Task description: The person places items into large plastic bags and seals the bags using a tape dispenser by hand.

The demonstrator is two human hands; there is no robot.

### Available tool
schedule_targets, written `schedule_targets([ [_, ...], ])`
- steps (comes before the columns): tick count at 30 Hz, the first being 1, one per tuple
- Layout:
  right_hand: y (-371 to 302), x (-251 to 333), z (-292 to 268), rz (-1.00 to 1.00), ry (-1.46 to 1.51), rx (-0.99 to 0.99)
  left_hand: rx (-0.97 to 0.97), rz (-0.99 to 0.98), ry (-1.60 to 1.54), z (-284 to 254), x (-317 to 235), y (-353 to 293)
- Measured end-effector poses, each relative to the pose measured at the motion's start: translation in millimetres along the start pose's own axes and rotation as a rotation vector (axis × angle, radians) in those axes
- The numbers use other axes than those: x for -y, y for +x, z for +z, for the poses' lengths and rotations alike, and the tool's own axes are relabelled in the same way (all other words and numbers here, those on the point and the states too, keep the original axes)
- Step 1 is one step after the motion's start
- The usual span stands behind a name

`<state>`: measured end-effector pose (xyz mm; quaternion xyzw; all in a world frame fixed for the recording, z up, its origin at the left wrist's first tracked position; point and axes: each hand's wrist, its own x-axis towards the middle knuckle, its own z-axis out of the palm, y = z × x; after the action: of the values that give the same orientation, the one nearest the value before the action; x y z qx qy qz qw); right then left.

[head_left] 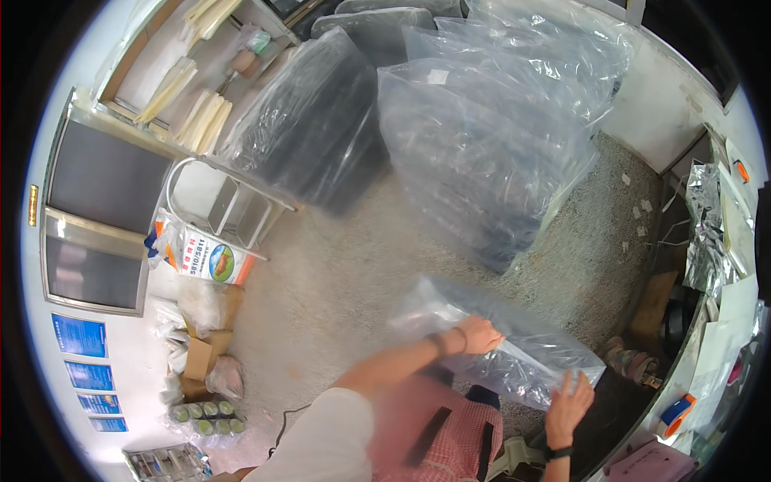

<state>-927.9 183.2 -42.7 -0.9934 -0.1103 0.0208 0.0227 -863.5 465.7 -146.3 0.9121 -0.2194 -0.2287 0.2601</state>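
A clear plastic bag (514, 379) lies puffed and wrinkled in front of me, above a pink checked cloth on my lap. My left hand (479, 335) is closed on the bag's upper side, at one end of a whitish folded strip in the film. The strip runs down to the right toward my right hand (569, 408). That hand has its fingers stretched and apart, resting against the bag's right end. The bag's contents are hard to make out through the film.
Large plastic-wrapped bundles (482, 153) stand across the back. A metal frame chair (221, 201) and a printed sack (205, 255) are at left, above cartons (197, 359) and green-topped containers (205, 418). At right, a cluttered table holds an orange-and-blue tape dispenser (677, 415).
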Motion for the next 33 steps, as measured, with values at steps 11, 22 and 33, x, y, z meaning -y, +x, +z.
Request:
schedule_targets([
  [11, -5.8, -47.1, 134.3, -0.141, 0.151, -0.081, -0.397, 0.387, 0.219, -19.9, 13.4, -49.9],
  [22, -8.8, -40.0, 82.2, -0.236, 0.354, 0.171, 0.232, -0.168, 0.002, -44.1, 52.7, -102.9],
  [33, -13.8, -35.1, 141.0, -0.150, 0.369, 0.362, -0.412, -0.070, 0.319, 28.9, -27.5, -69.1],
])
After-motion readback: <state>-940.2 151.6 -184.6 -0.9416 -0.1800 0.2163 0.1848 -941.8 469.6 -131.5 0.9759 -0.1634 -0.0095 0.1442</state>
